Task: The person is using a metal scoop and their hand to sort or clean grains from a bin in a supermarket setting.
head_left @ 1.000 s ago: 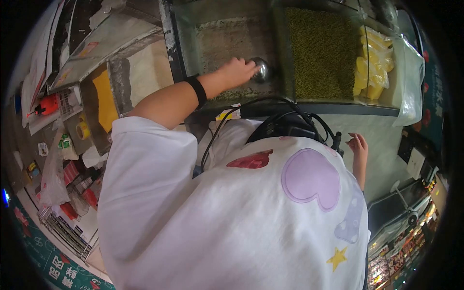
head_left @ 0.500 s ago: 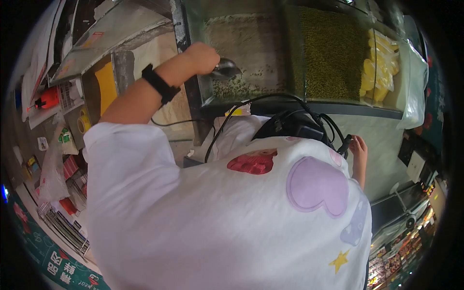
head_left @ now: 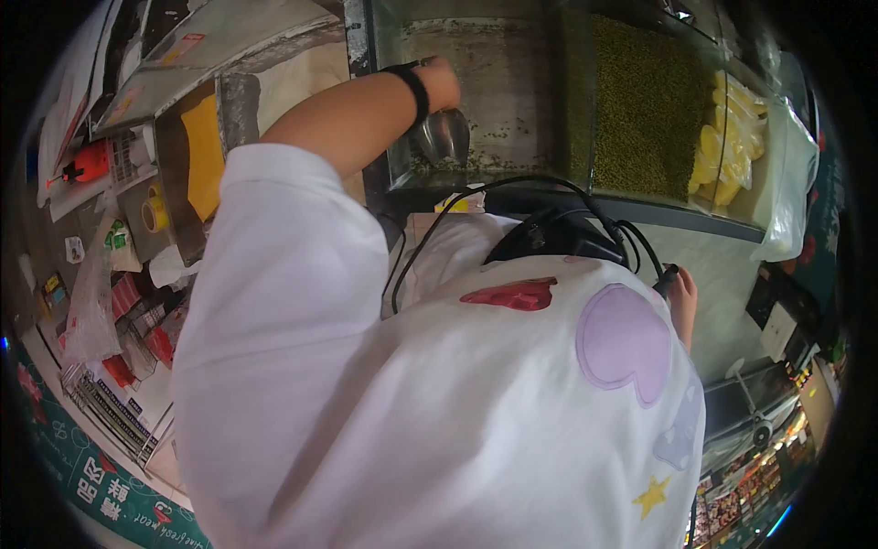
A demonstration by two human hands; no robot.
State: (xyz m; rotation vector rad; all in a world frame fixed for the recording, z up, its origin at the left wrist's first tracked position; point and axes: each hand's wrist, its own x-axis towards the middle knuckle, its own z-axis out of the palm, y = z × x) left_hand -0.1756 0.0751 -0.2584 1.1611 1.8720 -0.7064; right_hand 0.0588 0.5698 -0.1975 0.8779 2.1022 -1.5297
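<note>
Scoop in the left hand, low in the near left corner of the glass bin, whose floor shows mostly bare with a thin scatter of green grains along the near wall. We see the hand closed round the handle, a black wristband just behind it on the forearm. A second ago the metal bowl sat further right, out over the middle of the bin floor. Half a second ago it had lifted and drawn left, and now the hand has rolled over the top of it, so the bowl hangs below the knuckles. We read that as a pass across the floor ending at the near wall, where the last grains lie. The scoop's long axis runs far to near, the handle at the far end in the fist and the open mouth pointing near and downward, close to the near glass. We cannot tell how much lies in the bowl. To the right, past a glass divider, a compartment stands full of green beans, with yellow packs and a clear plastic bag further right. The right hand rests low at the right edge of the white shirt, fingers curled by the end of a black cable. We cannot tell whether it grips anything. It has barely moved over that second.
</note>
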